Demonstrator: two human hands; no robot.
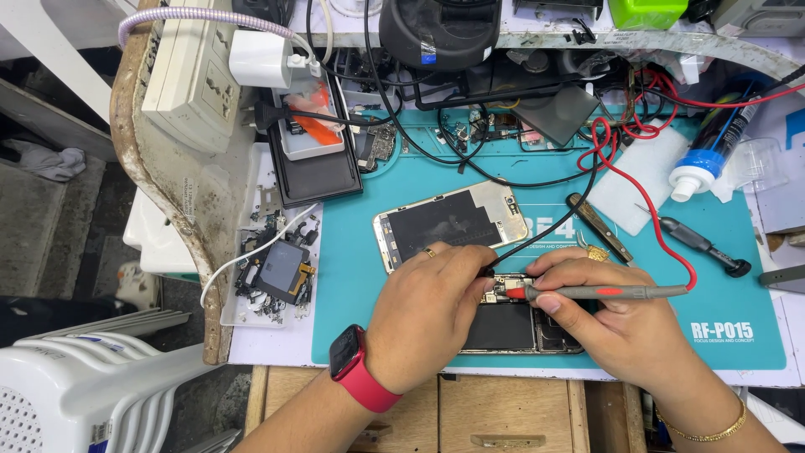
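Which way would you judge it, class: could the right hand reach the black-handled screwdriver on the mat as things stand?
Probably yes. The black-handled screwdriver lies bare on the teal mat, just beyond the right hand, with only the red lead curving between. But that hand grips the red-tipped probe, so it would need freeing first.

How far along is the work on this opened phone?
Done: the phone lies open on the teal mat, its display panel set aside. In hand: the right hand presses the red probe to the board, and the left hand holds the black probe. Left: the panel is not refitted.
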